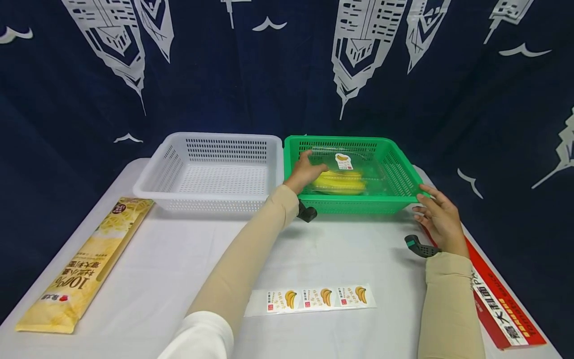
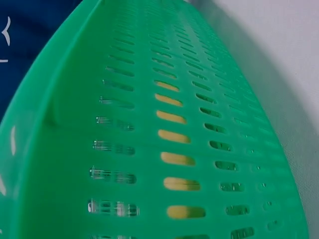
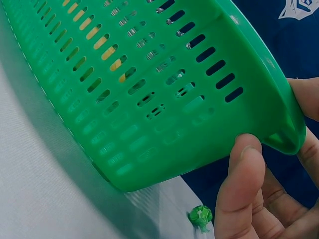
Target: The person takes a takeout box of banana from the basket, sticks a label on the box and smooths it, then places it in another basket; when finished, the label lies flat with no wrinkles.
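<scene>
A clear plastic box (image 1: pixel 374 172) of yellow bananas (image 1: pixel 339 183), its lid bearing a banana sticker (image 1: pixel 344 161), lies in the green basket (image 1: pixel 358 206). My left hand (image 1: pixel 305 174) reaches over the basket's front left rim, thumb and fingers spread at the box's left end. Its fingertips are partly hidden, and the left wrist view shows only the basket's slotted wall. At the front right corner, my right hand (image 1: pixel 441 219) holds the rim; in the right wrist view its thumb (image 3: pixel 244 169) presses below the rim and other fingers pass behind it.
A white basket (image 1: pixel 211 204) stands left of the green one. A yellow pasta packet (image 1: pixel 85 264) lies at the table's left, a red box (image 1: pixel 506 304) along the right edge. A strip of banana stickers (image 1: pixel 311 299) lies in front. Behind hangs a dark blue patterned cloth (image 1: pixel 269 75).
</scene>
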Motion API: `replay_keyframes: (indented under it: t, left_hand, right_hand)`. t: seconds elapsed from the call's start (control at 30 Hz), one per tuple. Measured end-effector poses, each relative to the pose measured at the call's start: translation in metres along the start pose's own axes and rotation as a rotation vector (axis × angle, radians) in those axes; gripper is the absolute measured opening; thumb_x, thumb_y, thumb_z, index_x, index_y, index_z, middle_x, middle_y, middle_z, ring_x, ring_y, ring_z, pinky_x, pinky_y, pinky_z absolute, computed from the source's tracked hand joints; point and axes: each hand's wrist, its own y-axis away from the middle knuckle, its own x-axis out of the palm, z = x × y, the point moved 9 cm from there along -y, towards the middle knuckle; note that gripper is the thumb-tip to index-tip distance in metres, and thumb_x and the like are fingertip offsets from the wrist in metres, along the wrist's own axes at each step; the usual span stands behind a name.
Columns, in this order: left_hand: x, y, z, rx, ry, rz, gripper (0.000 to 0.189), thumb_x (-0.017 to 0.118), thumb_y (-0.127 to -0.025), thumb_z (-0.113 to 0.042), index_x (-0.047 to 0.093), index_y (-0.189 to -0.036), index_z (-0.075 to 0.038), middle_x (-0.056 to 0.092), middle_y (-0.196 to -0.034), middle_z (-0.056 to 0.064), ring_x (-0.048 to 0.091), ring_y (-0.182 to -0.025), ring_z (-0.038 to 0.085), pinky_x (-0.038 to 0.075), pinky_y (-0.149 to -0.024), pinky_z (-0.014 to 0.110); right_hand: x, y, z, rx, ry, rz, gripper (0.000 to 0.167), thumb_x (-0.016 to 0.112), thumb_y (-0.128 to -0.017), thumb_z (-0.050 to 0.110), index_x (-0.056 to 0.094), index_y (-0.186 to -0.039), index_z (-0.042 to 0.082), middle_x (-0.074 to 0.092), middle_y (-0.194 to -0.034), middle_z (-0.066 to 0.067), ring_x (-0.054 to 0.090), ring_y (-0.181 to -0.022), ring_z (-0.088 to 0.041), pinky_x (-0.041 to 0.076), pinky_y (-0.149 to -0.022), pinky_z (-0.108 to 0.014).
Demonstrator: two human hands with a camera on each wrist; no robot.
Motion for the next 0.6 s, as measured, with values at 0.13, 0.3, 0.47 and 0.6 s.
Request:
replay_keyframes:
  t: [0.13,0.3,0.47,0.6]
  left_hand:
    - [0.000,-0.001,0.001,-0.002,-0.004,0.006,0.079,0.067,-0.107,-0.022,0.023,-0.172,-0.013,0.028,-0.173,0.023,0.037,-0.155,0.040,0.040,-0.121,0.055]
    - [0.000,0.002,0.000,0.024,-0.017,0.006,0.083,0.070,-0.105,-0.023,0.022,-0.172,-0.014,0.027,-0.174,0.022,0.035,-0.157,0.040,0.040,-0.122,0.055]
    - [-0.001,0.015,-0.008,0.119,-0.033,0.040,0.084,0.072,-0.105,-0.023,0.024,-0.172,-0.014,0.027,-0.176,0.017,0.033,-0.159,0.037,0.039,-0.124,0.054]
    - [-0.003,0.033,-0.017,0.230,-0.024,0.116,0.079,0.071,-0.105,-0.020,0.028,-0.171,-0.013,0.028,-0.176,0.015,0.029,-0.161,0.035,0.033,-0.128,0.051]
  right_hand:
    - [-0.001,0.000,-0.001,0.008,0.007,-0.008,0.027,0.073,-0.106,0.018,0.069,-0.129,0.030,0.064,-0.105,0.008,0.066,-0.084,-0.011,0.060,-0.069,-0.020]
    - [-0.001,0.000,-0.002,0.013,0.019,-0.013,0.027,0.076,-0.104,0.022,0.069,-0.128,0.031,0.064,-0.105,0.008,0.067,-0.084,-0.011,0.060,-0.068,-0.020]
    - [0.000,0.000,-0.001,0.002,0.015,-0.006,0.027,0.075,-0.104,0.021,0.069,-0.128,0.031,0.064,-0.107,0.007,0.067,-0.084,-0.011,0.060,-0.068,-0.020]
    - [0.000,0.001,-0.001,0.007,0.013,-0.009,0.026,0.075,-0.105,0.021,0.068,-0.128,0.032,0.065,-0.107,0.009,0.066,-0.084,-0.011,0.060,-0.069,-0.019]
